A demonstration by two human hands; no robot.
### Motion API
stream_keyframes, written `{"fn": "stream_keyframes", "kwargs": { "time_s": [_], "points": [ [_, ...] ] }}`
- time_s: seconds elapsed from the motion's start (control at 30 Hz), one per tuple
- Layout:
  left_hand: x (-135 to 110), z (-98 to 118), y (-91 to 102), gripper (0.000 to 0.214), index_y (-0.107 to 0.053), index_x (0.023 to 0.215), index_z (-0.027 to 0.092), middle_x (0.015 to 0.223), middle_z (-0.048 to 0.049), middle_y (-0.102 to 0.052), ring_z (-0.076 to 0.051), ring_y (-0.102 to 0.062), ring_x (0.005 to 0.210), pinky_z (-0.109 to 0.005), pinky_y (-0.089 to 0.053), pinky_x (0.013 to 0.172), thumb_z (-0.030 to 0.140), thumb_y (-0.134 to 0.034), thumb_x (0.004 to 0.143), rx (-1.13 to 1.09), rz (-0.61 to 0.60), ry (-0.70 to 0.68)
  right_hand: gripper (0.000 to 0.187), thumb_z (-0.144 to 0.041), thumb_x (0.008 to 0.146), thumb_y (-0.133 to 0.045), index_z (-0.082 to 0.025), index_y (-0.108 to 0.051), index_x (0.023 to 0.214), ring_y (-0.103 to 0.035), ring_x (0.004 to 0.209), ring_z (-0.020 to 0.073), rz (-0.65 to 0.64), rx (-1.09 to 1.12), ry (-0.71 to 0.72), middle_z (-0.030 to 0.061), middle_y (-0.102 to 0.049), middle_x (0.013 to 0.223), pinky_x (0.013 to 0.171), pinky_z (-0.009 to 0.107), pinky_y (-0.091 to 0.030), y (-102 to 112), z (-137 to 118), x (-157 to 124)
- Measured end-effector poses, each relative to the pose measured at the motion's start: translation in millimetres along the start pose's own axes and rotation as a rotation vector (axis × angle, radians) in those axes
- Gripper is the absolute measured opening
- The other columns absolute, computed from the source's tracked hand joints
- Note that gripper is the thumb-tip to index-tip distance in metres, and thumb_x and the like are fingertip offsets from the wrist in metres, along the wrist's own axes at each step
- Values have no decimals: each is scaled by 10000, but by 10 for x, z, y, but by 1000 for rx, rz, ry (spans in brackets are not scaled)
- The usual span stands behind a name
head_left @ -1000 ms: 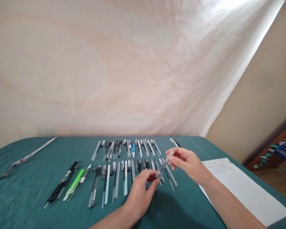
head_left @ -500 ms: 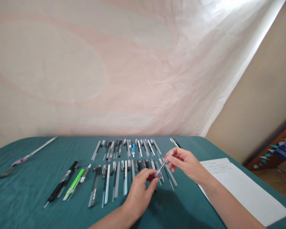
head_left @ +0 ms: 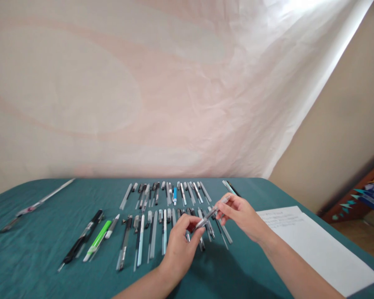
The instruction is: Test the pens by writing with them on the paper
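Both hands hold one slim, clear-and-grey pen [head_left: 209, 215] above the right end of the near row of pen parts. My left hand [head_left: 182, 245] pinches its lower end between thumb and fingers. Its upper end lies in the fingers of my right hand [head_left: 237, 211]. The pen slants up to the right. Whether its cap is on, I cannot tell. Below the hands lie several disassembled pens, with clear barrels [head_left: 225, 232], caps and thin refills. A light blue pen barrel [head_left: 141, 241] lies farther left in the same row.
A far row holds more pen parts, including a blue pen [head_left: 175, 196]. At left lie a green pen [head_left: 98, 241], a black pen [head_left: 82, 238] and a long thin wrapped item [head_left: 46, 201]. White paper sheets [head_left: 318, 249] rest at right on the green tablecloth [head_left: 34, 265].
My left hand has shifted slightly left and up with the pen's lower end. My right hand has stayed nearly in place. The pen now lies at a shallower slant.
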State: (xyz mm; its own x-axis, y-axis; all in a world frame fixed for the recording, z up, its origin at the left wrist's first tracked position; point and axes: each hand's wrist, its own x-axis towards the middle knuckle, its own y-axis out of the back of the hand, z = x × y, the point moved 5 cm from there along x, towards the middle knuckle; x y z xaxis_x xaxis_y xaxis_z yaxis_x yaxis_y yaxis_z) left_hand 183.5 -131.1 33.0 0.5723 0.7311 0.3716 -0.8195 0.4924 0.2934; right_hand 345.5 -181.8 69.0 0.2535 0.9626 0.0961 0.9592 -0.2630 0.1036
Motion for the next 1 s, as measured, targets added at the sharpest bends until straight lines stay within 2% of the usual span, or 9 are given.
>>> {"fn": "stream_keyframes", "kwargs": {
  "time_s": [0.17,0.27,0.53,0.7,0.8,0.9,1.0],
  "points": [
    [7,-4,15,110,-588,845,185,784,-15,-576,-150,-526,729,-260,-414,683,186,-501,778,-18,19,25,349,-394,761,-576,-174,-566,1032,-587,704,147,-6,90,28,98,-620,986,553,278,-494,89,-91,-2],
    [16,-5,23,109,-591,841,180,776,-17,-577,-151,-527,722,-262,-416,680,194,-507,773,-24,26,51,337,-392,764,-571,-192,-594,1034,-576,691,140,38,126,53,97,-612,1025,535,268,-480,138,-98,9],
    [3,-29,31,92,-589,810,177,769,-12,-569,-150,-528,726,-268,-416,681,188,-507,772,-19,36,23,304,-408,707,-631,-135,-650,841,-540,600,127,131,21,44,35,-607,663,500,238,-446,192,-44,41],
    [-4,-49,21,86,-585,804,183,771,-12,-563,-152,-524,727,-270,-415,685,200,-507,770,-27,42,13,257,-398,738,-607,-143,-590,704,-504,498,85,141,-6,15,-5,-564,567,493,221,-434,211,3,39],
    [8,-57,23,98,-587,813,183,775,-17,-568,-156,-525,731,-272,-416,688,228,-510,771,-41,48,35,276,-409,762,-573,-148,-615,842,-558,624,124,75,70,6,55,-626,774,518,240,-462,184,-17,31],
    [20,-60,29,111,-589,815,183,769,-18,-569,-159,-526,726,-278,-419,690,248,-512,770,-50,49,56,338,-407,770,-560,-177,-601,1014,-571,756,161,14,139,13,101,-601,1024,545,264,-482,165,-58,26],
    [20,-62,33,108,-589,807,181,764,-16,-566,-156,-523,719,-276,-418,686,244,-510,771,-41,51,62,311,-381,749,-593,-160,-631,964,-567,755,161,7,105,39,99,-619,972,540,256,-474,172,-65,37]
  ]
}}
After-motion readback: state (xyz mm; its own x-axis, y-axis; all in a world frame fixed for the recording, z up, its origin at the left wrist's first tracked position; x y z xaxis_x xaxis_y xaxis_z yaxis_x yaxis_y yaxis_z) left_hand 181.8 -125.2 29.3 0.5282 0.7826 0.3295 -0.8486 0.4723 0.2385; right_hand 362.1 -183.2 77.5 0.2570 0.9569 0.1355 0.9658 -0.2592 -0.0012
